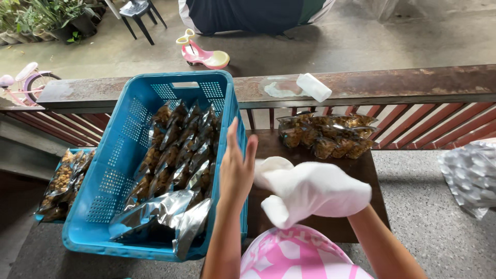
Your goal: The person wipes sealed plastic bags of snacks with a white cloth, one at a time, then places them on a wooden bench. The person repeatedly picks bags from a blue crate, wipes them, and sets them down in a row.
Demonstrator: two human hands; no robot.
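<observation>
1. The left hand (pixel 236 170) stood bare with its grip wide, fingers spread, touching the white glove (pixel 310 188) at 3 o'clock.
2. The right hand (pixel 330 194) sat inside that glove; I cannot tell its grip.
3. The blue crate (pixel 111 170) of snack packets (pixel 178 160) stood at 9 o'clock on the worktop (pixel 361 165).

Home porch used as snack-packing spot.
Rusty railing (pixel 361 85), concrete yard w/ kids' bike (pixel 26 80), potted plants (pixel 46 18); snack bags in blue crate (pixel 119 155).
</observation>
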